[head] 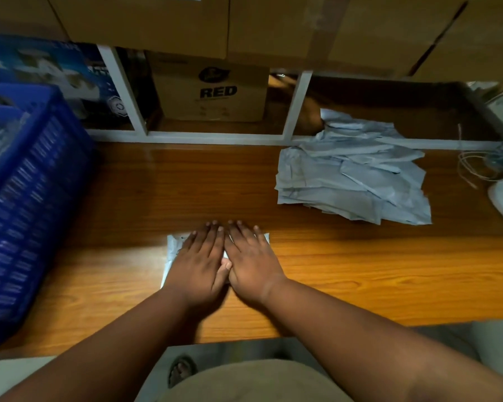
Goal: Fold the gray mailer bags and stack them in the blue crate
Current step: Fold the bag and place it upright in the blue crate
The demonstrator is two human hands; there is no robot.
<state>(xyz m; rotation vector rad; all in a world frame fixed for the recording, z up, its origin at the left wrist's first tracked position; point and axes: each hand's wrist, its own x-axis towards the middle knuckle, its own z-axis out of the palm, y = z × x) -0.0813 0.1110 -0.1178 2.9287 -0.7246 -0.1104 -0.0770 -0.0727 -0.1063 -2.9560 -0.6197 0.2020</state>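
Wooden table (145, 195): crate (26, 181), mailer bags (352, 172)

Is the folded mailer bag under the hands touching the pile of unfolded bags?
Apart. The head view shows bare wooden table between the folded mailer bag, pressed flat by the left hand and right hand, and the pile.

Two hands on wooden table (360, 274): left hand (198, 265), right hand (251, 262), both flat with straight fingers.
One folded gray mailer bag (173, 245) under hands.
One loose pile of gray mailer bags (352, 175) at far right; exact number in pile cannot tell, several overlapping.
One blue crate (32, 192) at left.
One cardboard box printed RED (212, 91) in shelf bay.
One blue printed carton (50, 68) behind crate.
One sandalled foot (182, 369) below table edge.
One coil of thin wire (476, 166) at far right.
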